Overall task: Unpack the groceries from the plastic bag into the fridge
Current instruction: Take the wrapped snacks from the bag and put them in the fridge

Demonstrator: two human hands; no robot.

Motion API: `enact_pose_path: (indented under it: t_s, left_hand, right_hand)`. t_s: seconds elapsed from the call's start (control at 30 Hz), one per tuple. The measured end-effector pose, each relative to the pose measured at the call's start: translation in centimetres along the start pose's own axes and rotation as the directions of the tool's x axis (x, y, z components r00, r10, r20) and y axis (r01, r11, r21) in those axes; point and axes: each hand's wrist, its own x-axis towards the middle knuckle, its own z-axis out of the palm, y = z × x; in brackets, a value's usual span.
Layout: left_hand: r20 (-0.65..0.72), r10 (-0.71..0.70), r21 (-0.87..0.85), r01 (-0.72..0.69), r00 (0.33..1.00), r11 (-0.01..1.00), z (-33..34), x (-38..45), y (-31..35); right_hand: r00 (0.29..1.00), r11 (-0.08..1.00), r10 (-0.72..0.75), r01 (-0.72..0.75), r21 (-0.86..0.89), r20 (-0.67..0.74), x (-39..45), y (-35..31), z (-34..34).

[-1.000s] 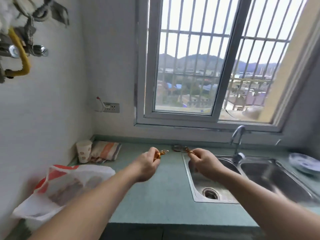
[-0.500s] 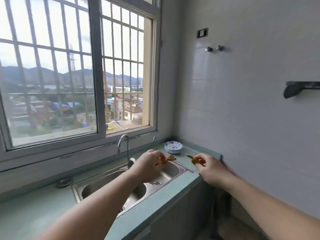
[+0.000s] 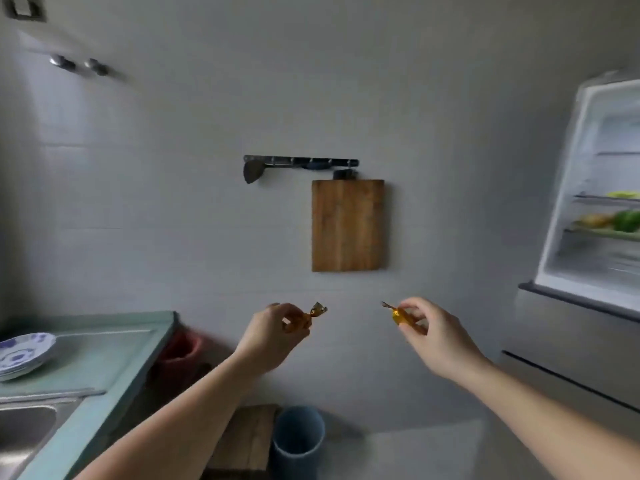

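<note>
Left hand up in front of the grey wall, fingers curled, pinching a small gold-wrapped candy. Right hand beside it, fingertips pinching another gold-wrapped candy. Far right, open white fridge, well apart from both candies.

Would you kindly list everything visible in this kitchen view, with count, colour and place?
wrapped candy: 2, gold; one pinched in the left hand, one in the right
fridge: 1, white, right edge, door open, green and yellow produce on shelves
cutting board: 1, wooden, hanging on wall, centre
hook rail: 1, dark, above the board
counter: 1, pale green, left
plates: a stack, blue and white, on counter
sink: 1, steel, lower left
bin: 1, blue-grey, floor, bottom centre
left hand: 1, raised, centre
right hand: 1, raised, right of centre
</note>
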Motion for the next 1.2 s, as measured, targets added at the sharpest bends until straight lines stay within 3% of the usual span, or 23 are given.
enact_pose_path:
  t_s: [0.2,0.33,0.53,0.73,1.2]
  left_hand:
    - [0.142,0.244,-0.103,-0.231,0.959,0.968,11.8,4.0,10.3]
    - [0.171,0.348,-0.149,-0.325,0.922,0.934,17.8,5.9,17.7]
    - [0.222,0.436,-0.192,-0.399,0.872,0.897,25.3,7.9,24.8]
    - [0.239,0.494,-0.226,-0.446,0.836,0.866,29.8,11.2,30.6]
    - [0.227,0.665,-0.365,-0.571,0.712,0.736,45.1,25.2,39.8]
  right_hand:
    - [0.932,0.976,0.196,-0.217,-0.037,-0.304,-2.7,10.4,-10.8]
    - [0.87,0.952,0.273,-0.306,-0.017,-0.41,-3.1,16.5,-16.4]
    - [0.807,0.914,0.389,-0.399,0.077,-0.444,-1.5,23.8,-21.1]
    - [0.81,0.924,0.37,-0.371,0.092,-0.455,-0.1,27.3,-25.3]
    - [0.758,0.888,0.334,-0.452,-0.083,-0.561,8.7,34.6,-33.7]
